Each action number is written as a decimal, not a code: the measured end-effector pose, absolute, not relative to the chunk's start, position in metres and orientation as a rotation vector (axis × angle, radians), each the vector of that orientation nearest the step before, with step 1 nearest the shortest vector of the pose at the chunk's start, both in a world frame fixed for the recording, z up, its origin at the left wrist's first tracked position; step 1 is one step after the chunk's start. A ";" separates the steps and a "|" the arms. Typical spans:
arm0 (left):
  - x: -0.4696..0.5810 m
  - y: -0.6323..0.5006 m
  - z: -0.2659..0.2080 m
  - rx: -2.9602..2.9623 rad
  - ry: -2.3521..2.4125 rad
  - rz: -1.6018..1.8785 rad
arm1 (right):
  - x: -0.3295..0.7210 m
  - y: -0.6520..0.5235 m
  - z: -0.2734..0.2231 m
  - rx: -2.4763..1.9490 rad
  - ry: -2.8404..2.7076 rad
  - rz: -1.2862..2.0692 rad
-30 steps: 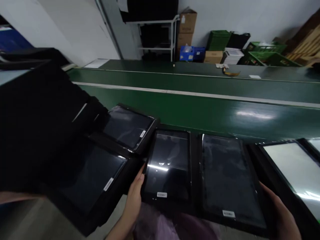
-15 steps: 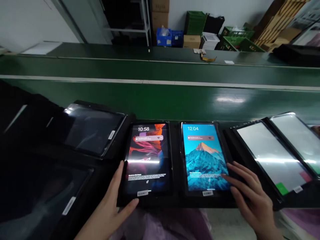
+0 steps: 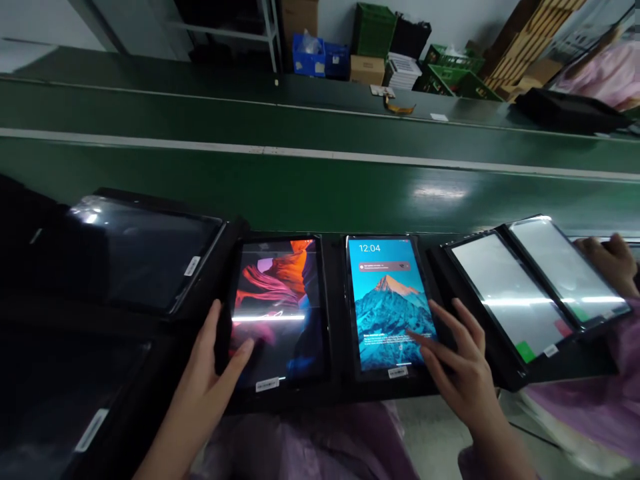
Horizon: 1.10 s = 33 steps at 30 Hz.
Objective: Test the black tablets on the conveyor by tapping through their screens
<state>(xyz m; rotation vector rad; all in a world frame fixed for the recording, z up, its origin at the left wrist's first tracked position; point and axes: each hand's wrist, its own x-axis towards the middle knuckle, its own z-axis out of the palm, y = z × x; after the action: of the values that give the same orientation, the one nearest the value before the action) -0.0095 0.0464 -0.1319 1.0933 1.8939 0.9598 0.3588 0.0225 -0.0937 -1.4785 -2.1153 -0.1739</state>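
Left hand [image 3: 203, 380], fingers loose, lies at red tablet [image 3: 287, 293], lower centre. Right hand [image 3: 463, 373], fingers spread, perhaps touches blue tablet [image 3: 387, 303].

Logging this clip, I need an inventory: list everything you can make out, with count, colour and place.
Red-patterned tablet: one, black-framed, centre-left
Blue mountain tablet: one, black-framed, centre
Dark tablets: two, black, left
Pale-screen tablets: at least two, whitish, right
Workbench: one, green, across the middle
Strip: one, yellowish, far bench
Black object: one, black, far bench, right
Rack: one, grey, upper left
Blue bins: two, blue, background
Cardboard boxes: at least two, brown, background
Green crates: several, green, background
Wooden slats: several, tan, upper right
Co-worker's hand: one, bare, right edge
Left hand: one, bare, beside red-patterned tablet, thumb over screen
Right hand: one, bare, at blue mountain tablet's lower right
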 end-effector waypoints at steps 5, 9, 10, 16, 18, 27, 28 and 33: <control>-0.030 0.032 -0.142 1.050 1.838 0.910 | 0.359 0.029 -0.093 -1.500 -1.978 -0.225; -0.039 0.027 -0.138 1.018 1.810 0.801 | 0.359 0.026 -0.085 -1.397 -2.039 -0.154; -0.037 0.026 -0.134 1.041 1.805 0.802 | 0.359 0.025 -0.083 -1.376 -2.062 -0.135; -0.016 0.021 -0.109 1.185 1.809 0.719 | 0.355 0.016 -0.076 -1.275 -2.153 -0.038; -0.016 0.018 -0.110 1.256 1.821 0.665 | 0.353 0.013 -0.076 -1.246 -2.174 -0.006; -0.016 0.038 -0.128 1.346 1.987 0.714 | 0.348 0.029 -0.092 -1.446 -2.104 -0.223; -0.018 0.043 -0.129 1.293 1.992 0.751 | 0.347 0.030 -0.092 -1.455 -2.088 -0.232; -0.036 0.048 -0.137 1.098 1.821 0.808 | 0.338 0.030 -0.084 -1.362 -2.087 -0.162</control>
<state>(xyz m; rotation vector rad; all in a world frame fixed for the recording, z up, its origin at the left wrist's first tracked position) -0.0355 0.0479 -0.1373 1.0979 1.8212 0.8075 0.3378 0.0300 -0.0842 -1.3619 -2.0875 -0.1622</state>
